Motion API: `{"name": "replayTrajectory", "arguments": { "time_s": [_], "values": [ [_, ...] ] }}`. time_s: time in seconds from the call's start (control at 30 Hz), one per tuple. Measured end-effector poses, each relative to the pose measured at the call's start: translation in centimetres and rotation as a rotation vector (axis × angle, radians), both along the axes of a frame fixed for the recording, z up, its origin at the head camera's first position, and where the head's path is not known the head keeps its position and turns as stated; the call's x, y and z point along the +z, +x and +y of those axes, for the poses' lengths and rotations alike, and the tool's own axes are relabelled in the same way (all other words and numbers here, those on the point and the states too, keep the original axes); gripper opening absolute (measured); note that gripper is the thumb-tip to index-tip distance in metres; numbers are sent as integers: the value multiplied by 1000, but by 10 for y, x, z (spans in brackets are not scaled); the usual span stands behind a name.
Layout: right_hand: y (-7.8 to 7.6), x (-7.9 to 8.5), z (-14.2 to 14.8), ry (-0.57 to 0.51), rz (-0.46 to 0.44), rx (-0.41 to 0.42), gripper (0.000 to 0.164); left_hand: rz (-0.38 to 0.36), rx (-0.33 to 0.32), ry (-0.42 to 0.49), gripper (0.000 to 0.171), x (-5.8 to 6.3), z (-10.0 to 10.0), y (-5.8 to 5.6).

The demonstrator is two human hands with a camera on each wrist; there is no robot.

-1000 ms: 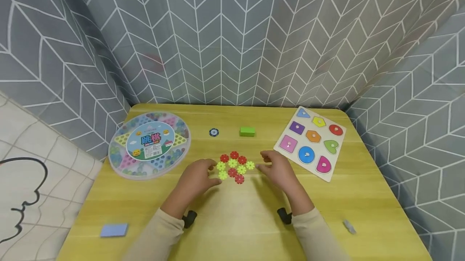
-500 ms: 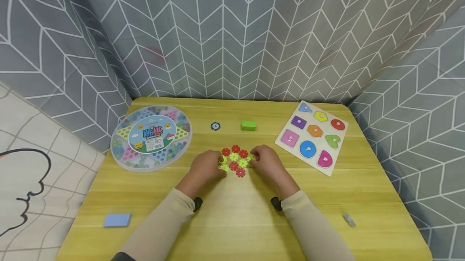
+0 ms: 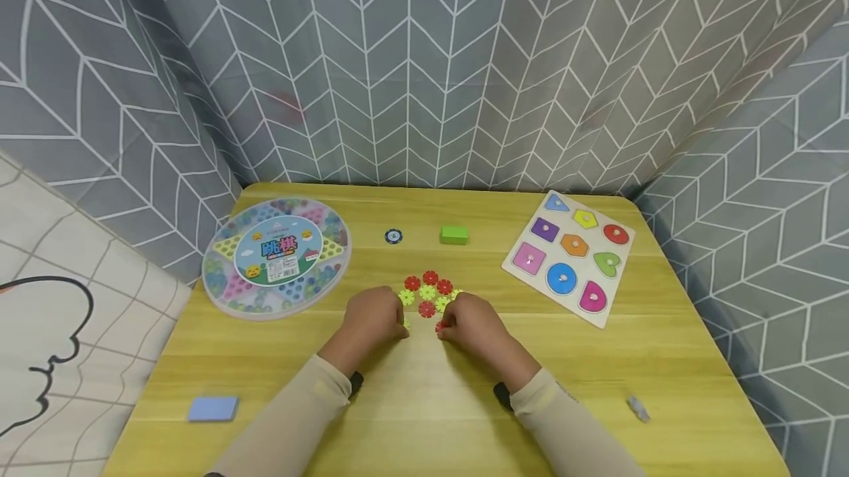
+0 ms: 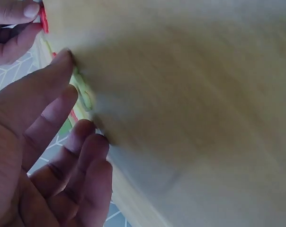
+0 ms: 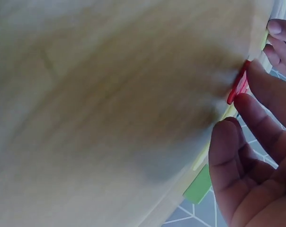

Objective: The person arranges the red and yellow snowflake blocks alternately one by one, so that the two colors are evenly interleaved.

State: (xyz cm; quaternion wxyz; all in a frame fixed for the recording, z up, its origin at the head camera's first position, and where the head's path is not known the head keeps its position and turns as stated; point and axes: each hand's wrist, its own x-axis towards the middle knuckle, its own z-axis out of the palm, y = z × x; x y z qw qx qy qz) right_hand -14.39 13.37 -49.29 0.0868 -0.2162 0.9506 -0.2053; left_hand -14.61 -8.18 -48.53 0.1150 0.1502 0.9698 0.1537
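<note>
Small notched snowflake discs, several red and several yellow-green, lie grouped mid-table in the head view. My left hand is at the group's near left edge, thumb and index finger pinching a yellow-green disc; its other fingers are loosely bent. Across from it, my right hand pinches the nearest red disc between thumb and index finger. That hand partly covers the yellow-green discs on the right. Both discs stay low, close to the tabletop.
A round Chinese checkers set lies at the left. Behind the discs are a poker chip and a green block. A shape puzzle board is at right, a blue block front left, a small grey object front right.
Both hands have come in to the discs from either side. The right hand has shifted from the rightmost yellow-green disc to the nearest red one; the left has moved slightly nearer the body.
</note>
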Motion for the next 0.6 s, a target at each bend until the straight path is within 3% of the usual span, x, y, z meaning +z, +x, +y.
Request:
{"name": "replayTrajectory", "arguments": {
  "time_s": [0.13,0.4,0.6],
  "values": [
    [2,-1,1,12,-6,2,24,12,-24,36,19,-1,-1,1],
    [5,5,-1,55,-16,35,20,-9,-32,40,23,-1,-6,2],
    [9,8,-3,22,-71,34,24,-2,-38,139,23,-3,-8,7]
  ]
}}
